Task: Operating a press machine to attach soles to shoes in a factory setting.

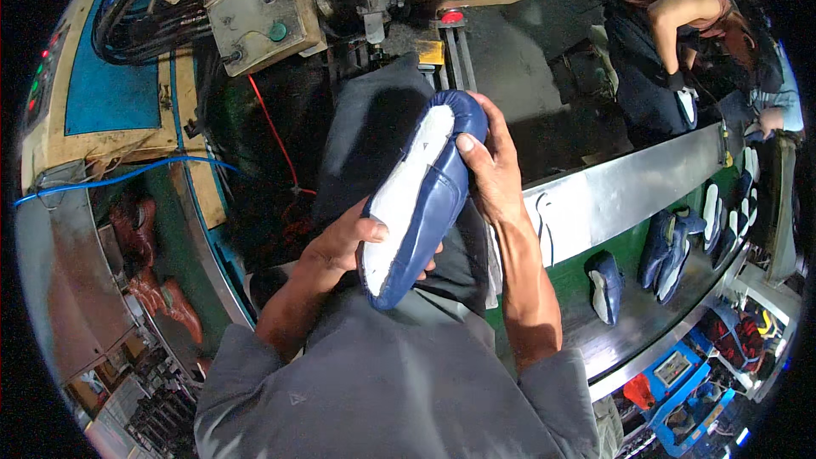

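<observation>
Both of my hands hold one navy blue shoe upper [444, 189], its white underside [406, 195] turned up toward me and no outsole on it. My left hand [347, 236] grips the lower end, thumb pressed on the white underside and fingertips showing past the far side. Round the upper end closes my right hand [495, 161], its thumb on the blue side and its fingers behind. The shoe tilts, with its upper end leaning right, above my lap.
A machine with metal boxes [263, 21] and a red button [451, 16] stands ahead. To the right, a metal-edged conveyor [633, 191] carries several blue-and-white shoe uppers [605, 287]. Brown shoes [166, 302] lie on the left. A co-worker [680, 21] bends over another shoe at far right.
</observation>
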{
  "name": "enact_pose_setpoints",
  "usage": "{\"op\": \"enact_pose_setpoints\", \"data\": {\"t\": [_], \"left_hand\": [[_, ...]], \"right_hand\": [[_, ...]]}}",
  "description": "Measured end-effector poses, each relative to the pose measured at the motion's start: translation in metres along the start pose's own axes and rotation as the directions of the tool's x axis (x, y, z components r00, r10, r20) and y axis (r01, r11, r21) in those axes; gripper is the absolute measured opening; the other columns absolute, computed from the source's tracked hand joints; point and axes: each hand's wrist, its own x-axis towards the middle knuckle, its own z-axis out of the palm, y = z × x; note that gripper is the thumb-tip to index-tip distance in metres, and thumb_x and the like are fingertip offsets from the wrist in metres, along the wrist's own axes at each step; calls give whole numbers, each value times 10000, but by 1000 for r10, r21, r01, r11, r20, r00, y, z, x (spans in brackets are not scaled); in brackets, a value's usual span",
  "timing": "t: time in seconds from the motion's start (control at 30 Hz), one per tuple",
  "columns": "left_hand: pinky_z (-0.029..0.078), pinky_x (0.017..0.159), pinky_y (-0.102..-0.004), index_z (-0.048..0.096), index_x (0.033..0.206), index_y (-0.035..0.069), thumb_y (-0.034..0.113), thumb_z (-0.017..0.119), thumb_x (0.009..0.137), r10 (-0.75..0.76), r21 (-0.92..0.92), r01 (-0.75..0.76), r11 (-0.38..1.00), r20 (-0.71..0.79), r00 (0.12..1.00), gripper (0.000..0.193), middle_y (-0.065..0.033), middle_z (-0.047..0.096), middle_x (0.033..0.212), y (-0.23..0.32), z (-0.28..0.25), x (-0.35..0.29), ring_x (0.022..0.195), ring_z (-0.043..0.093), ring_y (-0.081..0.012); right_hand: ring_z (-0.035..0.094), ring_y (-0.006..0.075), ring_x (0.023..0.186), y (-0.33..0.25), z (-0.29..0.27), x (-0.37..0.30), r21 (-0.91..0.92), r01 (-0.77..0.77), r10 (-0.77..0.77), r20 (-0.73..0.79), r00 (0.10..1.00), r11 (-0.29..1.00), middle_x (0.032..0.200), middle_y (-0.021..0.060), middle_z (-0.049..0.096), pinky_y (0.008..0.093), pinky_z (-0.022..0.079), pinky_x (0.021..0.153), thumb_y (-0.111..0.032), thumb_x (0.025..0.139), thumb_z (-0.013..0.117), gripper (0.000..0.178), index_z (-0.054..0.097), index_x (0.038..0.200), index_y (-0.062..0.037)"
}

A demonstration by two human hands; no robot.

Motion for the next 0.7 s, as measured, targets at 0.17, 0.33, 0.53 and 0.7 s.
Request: {"op": "enact_pose_setpoints", "data": {"t": [0.17,0.33,0.53,0.7], "left_hand": [[652,940,-538,300,1641,-6,335,852,714,109,220,-53,974,-249,962,1131,-309,638,1385,11,26,-15,1130,749,-401],[242,1297,-428,72,1740,46,149,820,808,503,639,-273,719,-206,840,1200,-148,327,1699,5,20,-4,1578,295,-254],[235,1301,-428,86,1734,32,176,825,938,686,807,-412,422,13,727,1095,-162,278,1720,-8,-4,-1,1576,303,-284],[439,1170,-428,523,1578,49,105,789,888,834,989,-148,19,65,548,742,-193,562,1455,66,-6,-17,1419,520,-322]], "right_hand": [[568,235,1335,5,13,4,126,-69,58,90,994,990,1491,116,569,390,440,1179,-185,964,808,792,409,1643,-109],[450,296,1485,5,33,4,-140,84,-58,183,981,987,1629,184,431,439,374,1248,-199,898,897,1154,115,1738,-84],[401,303,1533,14,27,-2,-207,-84,135,245,960,975,1684,229,382,430,364,1259,-213,877,910,1138,176,1724,-21],[500,282,1465,-19,12,29,-523,71,295,583,757,850,1626,216,499,375,412,1212,-285,870,915,1064,300,1710,-66]]}}
